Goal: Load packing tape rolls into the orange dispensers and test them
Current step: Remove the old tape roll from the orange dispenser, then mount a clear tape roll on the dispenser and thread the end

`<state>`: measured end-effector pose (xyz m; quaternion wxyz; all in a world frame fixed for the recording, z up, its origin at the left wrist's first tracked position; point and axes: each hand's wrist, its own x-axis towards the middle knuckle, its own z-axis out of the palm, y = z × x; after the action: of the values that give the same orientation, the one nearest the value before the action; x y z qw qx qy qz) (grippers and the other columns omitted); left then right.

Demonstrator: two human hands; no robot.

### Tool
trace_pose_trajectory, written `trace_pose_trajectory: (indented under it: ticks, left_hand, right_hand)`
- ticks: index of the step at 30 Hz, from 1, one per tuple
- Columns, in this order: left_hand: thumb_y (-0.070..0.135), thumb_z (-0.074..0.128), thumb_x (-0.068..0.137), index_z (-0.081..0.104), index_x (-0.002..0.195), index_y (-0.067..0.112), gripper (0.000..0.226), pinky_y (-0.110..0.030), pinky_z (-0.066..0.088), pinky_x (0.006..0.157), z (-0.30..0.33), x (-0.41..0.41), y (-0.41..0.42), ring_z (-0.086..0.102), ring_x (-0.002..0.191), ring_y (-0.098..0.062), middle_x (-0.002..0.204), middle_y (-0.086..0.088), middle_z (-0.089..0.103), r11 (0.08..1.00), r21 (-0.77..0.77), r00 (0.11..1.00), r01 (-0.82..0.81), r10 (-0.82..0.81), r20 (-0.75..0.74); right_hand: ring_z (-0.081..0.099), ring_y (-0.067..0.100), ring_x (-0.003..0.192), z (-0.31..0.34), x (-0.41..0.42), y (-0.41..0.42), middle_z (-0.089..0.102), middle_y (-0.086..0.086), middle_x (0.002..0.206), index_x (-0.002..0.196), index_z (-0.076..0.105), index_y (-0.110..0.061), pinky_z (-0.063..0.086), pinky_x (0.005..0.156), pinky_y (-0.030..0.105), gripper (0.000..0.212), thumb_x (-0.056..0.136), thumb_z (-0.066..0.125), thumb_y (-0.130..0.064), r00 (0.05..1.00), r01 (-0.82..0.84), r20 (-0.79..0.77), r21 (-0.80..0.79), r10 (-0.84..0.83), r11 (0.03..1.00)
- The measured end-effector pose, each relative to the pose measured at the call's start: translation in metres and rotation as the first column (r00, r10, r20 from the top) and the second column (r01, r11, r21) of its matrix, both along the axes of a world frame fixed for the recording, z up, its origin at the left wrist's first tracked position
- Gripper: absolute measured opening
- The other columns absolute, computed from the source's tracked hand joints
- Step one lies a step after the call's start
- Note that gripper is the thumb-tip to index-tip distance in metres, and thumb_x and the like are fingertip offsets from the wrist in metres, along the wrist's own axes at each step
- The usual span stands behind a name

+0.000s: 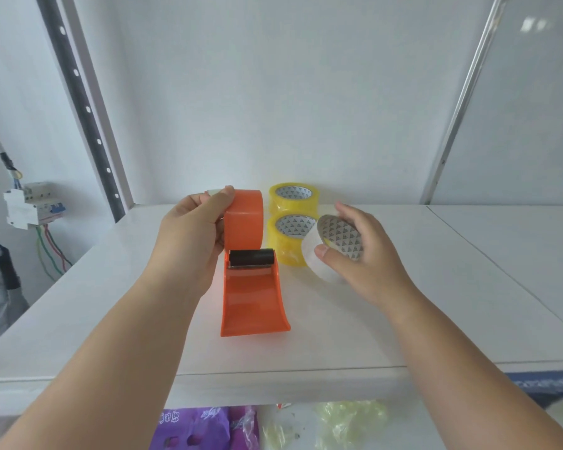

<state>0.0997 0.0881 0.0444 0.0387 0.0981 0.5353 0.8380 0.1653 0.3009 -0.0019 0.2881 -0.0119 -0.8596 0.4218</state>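
Holding dispenser (247,254) w/ roll (330,246) outside

Bare white table (468,287) right and front of orange dispenser (251,274); two yellow tape rolls (291,219) just behind-right.

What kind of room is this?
Probably a packing or storage workroom: tape rolls beside an orange dispenser on a plain white table, and a bare circuit breaker with loose wires.
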Motion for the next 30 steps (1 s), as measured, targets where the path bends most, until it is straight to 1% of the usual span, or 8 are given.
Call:
trace_pose_trajectory:
  ticks: [3,6,11,13,17,22,25,30]
  left_hand:
    - [0.019,0.064,0.089,0.043,0.067,0.017,0.030,-0.036,0.044,0.056,0.000,-0.003,-0.002,0.054,0.061,-0.026,0.058,-0.003,0.055,0.998,-0.002,0.998,-0.067,0.067,-0.014]
    - [0.017,0.063,0.089,0.040,0.066,0.017,0.033,-0.027,0.038,0.044,0.001,-0.005,-0.004,0.046,0.043,-0.014,0.048,0.004,0.048,0.995,-0.013,0.995,-0.095,0.095,-0.018]
    - [0.015,0.063,0.089,0.039,0.062,0.017,0.036,-0.033,0.033,0.046,0.000,-0.008,-0.014,0.039,0.044,-0.018,0.061,-0.005,0.041,0.991,-0.036,0.991,-0.128,0.127,-0.035]
    - [0.016,0.063,0.089,0.038,0.061,0.017,0.037,-0.033,0.032,0.046,0.000,-0.010,-0.019,0.037,0.046,-0.019,0.064,-0.007,0.040,0.989,-0.037,0.989,-0.141,0.139,-0.039]
    - [0.015,0.063,0.089,0.038,0.060,0.017,0.038,-0.034,0.033,0.047,0.000,-0.013,-0.026,0.038,0.048,-0.019,0.054,-0.002,0.037,0.986,-0.028,0.985,-0.167,0.166,-0.051]
    - [0.018,0.064,0.089,0.039,0.062,0.017,0.037,-0.035,0.033,0.049,-0.001,-0.018,-0.031,0.040,0.050,-0.018,0.049,0.003,0.039,0.982,-0.028,0.981,-0.186,0.184,-0.066]
    - [0.018,0.064,0.089,0.040,0.065,0.017,0.034,-0.033,0.036,0.047,0.000,-0.018,-0.030,0.043,0.047,-0.016,0.058,-0.002,0.040,0.981,-0.041,0.980,-0.189,0.185,-0.072]
    - [0.017,0.063,0.090,0.041,0.066,0.016,0.032,-0.028,0.039,0.041,0.000,-0.014,-0.027,0.047,0.041,-0.015,0.062,-0.005,0.046,0.987,-0.053,0.985,-0.154,0.149,-0.093]
  right_hand:
    - [0.045,-0.002,0.120,-0.003,0.003,-0.002,0.048,-0.015,0.123,0.137,0.042,-0.033,0.033,0.096,0.015,0.074,0.072,0.077,-0.036,0.994,-0.072,0.091,0.032,0.069,0.997]
    - [0.046,-0.002,0.120,-0.005,0.003,-0.005,0.050,-0.014,0.125,0.138,0.039,-0.040,0.037,0.098,0.020,0.080,0.066,0.074,-0.046,0.978,-0.137,0.168,0.049,0.127,0.989]
    - [0.045,-0.004,0.123,-0.007,0.002,-0.017,0.049,-0.017,0.127,0.137,0.032,-0.051,0.036,0.098,0.018,0.089,0.060,0.075,-0.059,0.953,-0.215,0.245,0.122,0.181,0.969]
    - [0.044,-0.006,0.121,-0.007,0.001,-0.022,0.048,-0.019,0.126,0.136,0.030,-0.054,0.034,0.094,0.014,0.089,0.061,0.079,-0.055,0.944,-0.237,0.266,0.135,0.195,0.962]
    - [0.040,-0.006,0.121,-0.005,-0.003,-0.032,0.043,-0.022,0.128,0.143,0.029,-0.044,0.031,0.095,0.016,0.098,0.059,0.080,-0.054,0.943,-0.236,0.285,0.211,0.171,0.949]
    - [0.031,-0.001,0.131,-0.004,-0.006,-0.034,0.035,-0.028,0.131,0.142,0.032,-0.041,0.029,0.106,0.023,0.104,0.050,0.068,-0.072,0.948,-0.234,0.272,0.249,0.164,0.940]
    - [0.033,-0.003,0.128,-0.003,-0.008,-0.030,0.037,-0.027,0.129,0.139,0.037,-0.040,0.028,0.103,0.019,0.095,0.056,0.070,-0.071,0.950,-0.234,0.258,0.214,0.176,0.948]
    - [0.040,-0.008,0.119,0.003,-0.018,-0.024,0.050,-0.020,0.129,0.130,0.054,-0.030,0.030,0.097,0.010,0.044,0.090,0.052,-0.048,0.978,-0.132,0.173,0.072,0.118,0.989]
